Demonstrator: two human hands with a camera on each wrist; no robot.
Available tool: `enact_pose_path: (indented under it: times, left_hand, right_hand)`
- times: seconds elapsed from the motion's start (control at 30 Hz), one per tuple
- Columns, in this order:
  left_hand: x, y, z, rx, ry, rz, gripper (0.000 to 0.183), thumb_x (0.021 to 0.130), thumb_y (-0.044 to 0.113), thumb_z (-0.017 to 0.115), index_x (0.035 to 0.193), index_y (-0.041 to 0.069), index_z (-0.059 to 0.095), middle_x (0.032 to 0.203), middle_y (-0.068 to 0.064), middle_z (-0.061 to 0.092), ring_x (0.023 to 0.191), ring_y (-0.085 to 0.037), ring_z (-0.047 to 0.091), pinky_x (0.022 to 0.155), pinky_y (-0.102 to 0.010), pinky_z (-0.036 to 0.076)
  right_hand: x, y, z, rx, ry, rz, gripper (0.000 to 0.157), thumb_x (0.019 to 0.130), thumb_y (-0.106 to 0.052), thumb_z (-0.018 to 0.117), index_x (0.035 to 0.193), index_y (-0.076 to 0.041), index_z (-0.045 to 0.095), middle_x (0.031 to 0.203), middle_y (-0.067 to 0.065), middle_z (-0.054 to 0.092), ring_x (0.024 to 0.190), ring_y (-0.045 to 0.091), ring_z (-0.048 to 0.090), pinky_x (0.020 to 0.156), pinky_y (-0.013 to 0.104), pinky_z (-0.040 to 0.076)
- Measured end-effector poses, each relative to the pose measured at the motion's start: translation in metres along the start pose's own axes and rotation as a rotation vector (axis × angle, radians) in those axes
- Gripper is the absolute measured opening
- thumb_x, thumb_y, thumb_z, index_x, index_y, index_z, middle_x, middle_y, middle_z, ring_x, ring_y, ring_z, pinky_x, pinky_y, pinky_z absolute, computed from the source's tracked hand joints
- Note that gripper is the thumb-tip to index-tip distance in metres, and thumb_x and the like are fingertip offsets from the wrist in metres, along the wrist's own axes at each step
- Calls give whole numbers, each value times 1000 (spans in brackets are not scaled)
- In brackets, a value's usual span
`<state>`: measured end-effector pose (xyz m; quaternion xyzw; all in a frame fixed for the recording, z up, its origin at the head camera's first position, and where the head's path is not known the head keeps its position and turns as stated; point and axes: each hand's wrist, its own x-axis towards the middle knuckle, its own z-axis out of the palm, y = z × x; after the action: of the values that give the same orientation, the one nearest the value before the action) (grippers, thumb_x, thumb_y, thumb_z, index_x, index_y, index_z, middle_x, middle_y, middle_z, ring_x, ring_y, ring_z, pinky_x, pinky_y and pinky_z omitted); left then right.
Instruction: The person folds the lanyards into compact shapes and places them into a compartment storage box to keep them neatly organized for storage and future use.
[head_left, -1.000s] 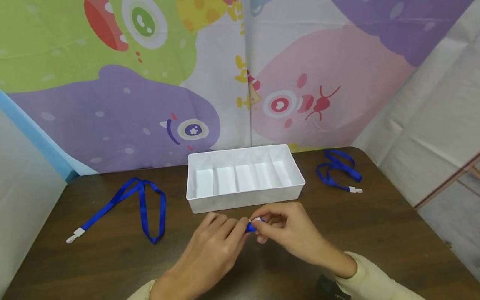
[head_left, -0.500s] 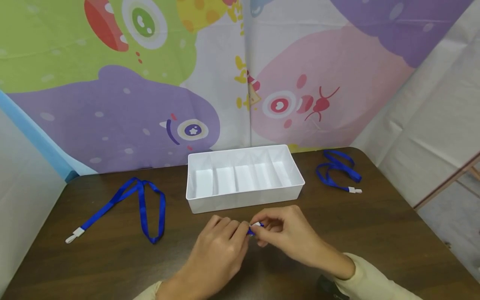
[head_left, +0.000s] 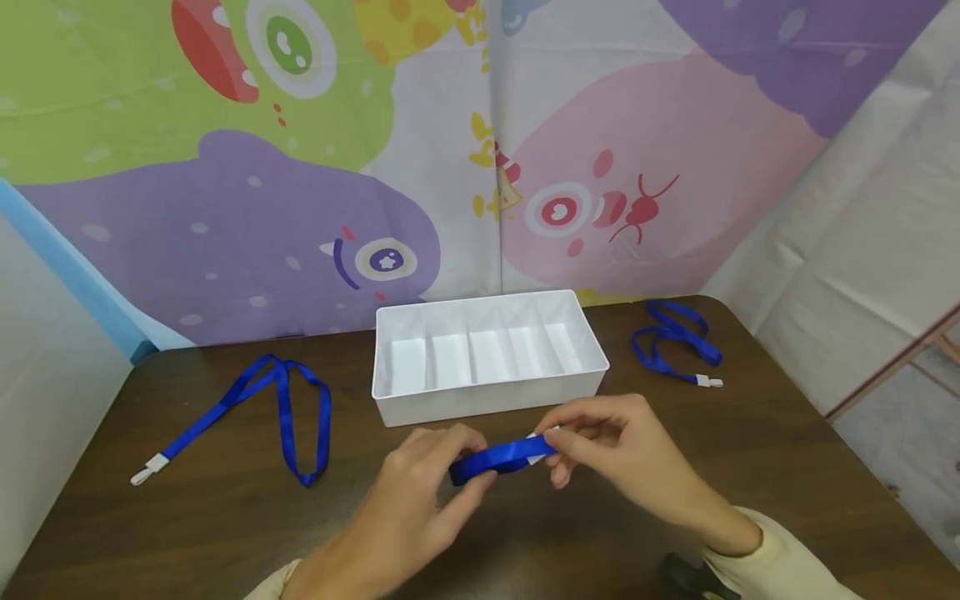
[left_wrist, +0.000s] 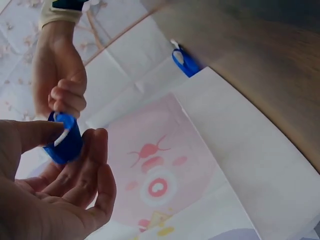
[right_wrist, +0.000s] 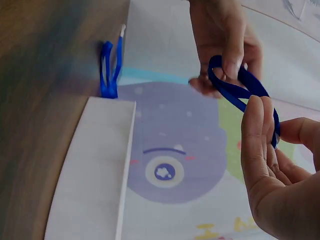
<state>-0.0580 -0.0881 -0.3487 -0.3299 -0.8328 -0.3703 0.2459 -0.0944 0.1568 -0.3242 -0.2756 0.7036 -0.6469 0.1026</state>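
Between my two hands, in the head view, stretches a blue lanyard [head_left: 501, 457] wound into a flat loop, with a bit of its white clip [head_left: 537, 450] showing at the right end. My left hand [head_left: 416, 492] holds the loop's left end with thumb and fingers. At the clip end, my right hand [head_left: 626, 450] pinches the lanyard between thumb and fingers. The right wrist view shows the looped lanyard [right_wrist: 232, 92] as a long open oval of several strap layers. Seen from the left wrist, the lanyard [left_wrist: 72, 147] looks like a rounded coil against the left thumb.
Behind the hands stands a white tray [head_left: 495, 400] with several compartments. A second blue lanyard [head_left: 283, 392] lies spread out at the left of the brown table [head_left: 225, 542]. Another blue lanyard [head_left: 678, 342] lies at the back right. A cartoon-print cloth [head_left: 465, 233] hangs behind.
The bunched lanyard, earlier mostly hidden in the fingers, now shows as a stretched loop. My right hand has moved right, and my left hand has spread its thumb and fingers around the left end.
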Motion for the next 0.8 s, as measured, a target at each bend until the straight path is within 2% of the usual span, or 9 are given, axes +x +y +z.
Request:
enact_pose_path:
  times: [0.13, 0.27, 0.33, 0.47, 0.57, 0.67, 0.8]
  left_hand:
    - [-2, 0, -7, -20, 38, 22, 21, 81, 3, 79, 95, 12, 64, 88, 6, 67, 82, -10, 62, 72, -28, 53]
    - [-3, 2, -13, -29, 47, 32, 13, 87, 7, 74, 94, 12, 65, 89, 6, 66, 84, -9, 62, 74, -25, 51]
    - [-3, 3, -15, -68, 44, 24, 9, 90, 10, 71, 95, 13, 64, 90, 7, 66, 84, -8, 62, 75, -23, 51]
    - [-4, 8, -19, -219, -7, -41, 12, 92, 13, 71, 95, 16, 60, 92, 8, 68, 84, -6, 64, 76, -22, 53]
    - [-6, 10, -20, -315, -41, -102, 20, 91, 14, 73, 88, 18, 54, 92, 8, 70, 83, -6, 66, 75, -26, 54]
    - [-6, 11, -17, -379, -39, -152, 30, 91, 14, 73, 77, 17, 47, 86, 6, 72, 77, -7, 67, 66, -26, 53]
    - [-5, 11, -15, -477, -23, -181, 37, 89, 3, 72, 71, 15, 41, 80, 4, 71, 68, -7, 64, 59, -25, 51]
  right_hand:
    - [-5, -5, -7, -14, 19, -6, 9, 94, 1, 65, 100, 0, 71, 76, 22, 68, 61, 25, 70, 60, 44, 59]
    - [-9, -7, -11, -7, 10, 0, 9, 93, 3, 65, 100, 1, 71, 75, 20, 70, 61, 26, 71, 60, 44, 59]
    - [-10, -7, -11, 0, 4, 7, 10, 93, 3, 66, 100, 0, 71, 75, 21, 69, 61, 25, 71, 60, 44, 59]
    - [-11, -5, -11, 20, -21, -12, 12, 92, 7, 65, 101, 1, 70, 76, 25, 68, 62, 24, 71, 59, 43, 59]
    - [-11, -3, -8, 17, -58, -52, 14, 91, 10, 64, 101, 2, 70, 76, 25, 68, 61, 23, 71, 57, 41, 59]
    - [-10, -2, -3, -3, -90, -83, 15, 91, 10, 63, 100, 1, 71, 76, 20, 70, 61, 23, 71, 55, 40, 58]
    - [-9, -3, 2, -28, -105, -104, 15, 92, 8, 64, 100, -1, 71, 75, 13, 71, 60, 23, 70, 54, 39, 58]
